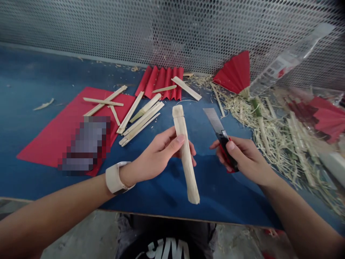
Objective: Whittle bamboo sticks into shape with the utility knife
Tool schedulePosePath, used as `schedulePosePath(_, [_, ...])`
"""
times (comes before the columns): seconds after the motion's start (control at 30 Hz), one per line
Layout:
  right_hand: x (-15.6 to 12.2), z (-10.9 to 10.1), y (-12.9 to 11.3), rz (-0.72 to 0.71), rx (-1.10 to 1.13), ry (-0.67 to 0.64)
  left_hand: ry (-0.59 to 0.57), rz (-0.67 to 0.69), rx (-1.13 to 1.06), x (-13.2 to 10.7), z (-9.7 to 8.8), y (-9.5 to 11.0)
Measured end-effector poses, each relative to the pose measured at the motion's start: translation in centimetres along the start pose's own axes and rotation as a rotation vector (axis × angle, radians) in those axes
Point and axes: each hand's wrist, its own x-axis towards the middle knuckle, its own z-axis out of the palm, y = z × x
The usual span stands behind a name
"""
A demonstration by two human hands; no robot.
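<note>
My left hand is closed around a pale peeled stick, thumb on its near face. The stick stands nearly upright in view, its lower end leaning right, and a cut line rings it near the top. To the right, my right hand grips a utility knife with a red and black handle. Its broad blade is out and points up and left, apart from the stick. Left of the stick lie several split pale strips on the blue table.
A red paper sheet with a blurred-out dark object lies left. Pleated red paper rests by the perforated metal screen. Shavings, a red paper fan and a plastic bottle are at right.
</note>
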Motion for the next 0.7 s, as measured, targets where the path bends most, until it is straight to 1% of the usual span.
schedulePosePath(0.07, [0.0, 0.1, -0.1, -0.024, -0.033, 0.010, -0.007, -0.015, 0.033, -0.2, 0.2, 0.3])
schedulePosePath(0.2, [-0.1, 0.0, -0.1, -0.065, -0.130, 0.036, 0.044, -0.020, 0.140, -0.5, 0.4, 0.6])
schedulePosePath(0.27, [-0.2, -0.3, 0.1, -0.089, -0.165, 0.039, 0.079, 0.025, 0.191, -0.5, 0.5, 0.6])
schedulePosePath(0.37, [-0.5, -0.4, 0.4, -0.148, -0.260, 0.063, 0.178, 0.118, 0.282, -0.2, 0.6, 0.5])
schedulePosePath(0.43, [-0.6, 0.0, 0.6, -0.169, -0.300, 0.093, 0.214, 0.135, 0.264, -0.1, 0.8, 0.4])
schedulePosePath(0.53, [-0.8, 1.2, 0.4, -0.131, -0.336, 0.108, 0.182, 0.104, 0.153, 0.0, 1.3, 0.3])
schedulePosePath(0.6, [-0.9, 1.8, -0.1, -0.079, -0.420, 0.120, 0.134, 0.085, 0.135, 0.0, 1.5, 0.2])
schedulePosePath(0.63, [-0.8, 1.8, -0.3, -0.055, -0.465, 0.122, 0.103, 0.075, 0.148, 0.0, 1.5, 0.2])
schedulePosePath(0.7, [-0.7, 1.0, -0.8, -0.014, -0.529, 0.107, 0.074, 0.063, 0.211, -0.1, 1.1, 0.3])
